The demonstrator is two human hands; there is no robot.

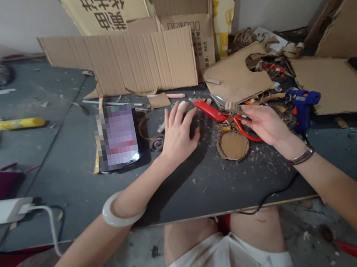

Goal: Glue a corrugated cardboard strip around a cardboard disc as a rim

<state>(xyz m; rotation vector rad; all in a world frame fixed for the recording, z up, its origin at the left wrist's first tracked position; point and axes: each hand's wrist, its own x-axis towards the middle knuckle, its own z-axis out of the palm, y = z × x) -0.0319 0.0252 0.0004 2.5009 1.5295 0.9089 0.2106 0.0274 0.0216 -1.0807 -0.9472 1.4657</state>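
My left hand hovers over or rests on the dark table with its fingers spread, holding nothing; something small and white shows at one fingertip. A coil of rolled cardboard lies just left of it. My right hand pinches a small ridged piece of corrugated cardboard between thumb and fingers. Beneath that hand are scissors with red handles, partly hidden by it. A red utility knife lies between my hands. Nearer me sits a round cardboard disc with a ridged rim.
A phone with a blurred screen lies on the left. The blue glue gun stands at right, its cord crossing the table edge. Cardboard sheets lean at the back. Scraps, a yellow marker and a white charger are about.
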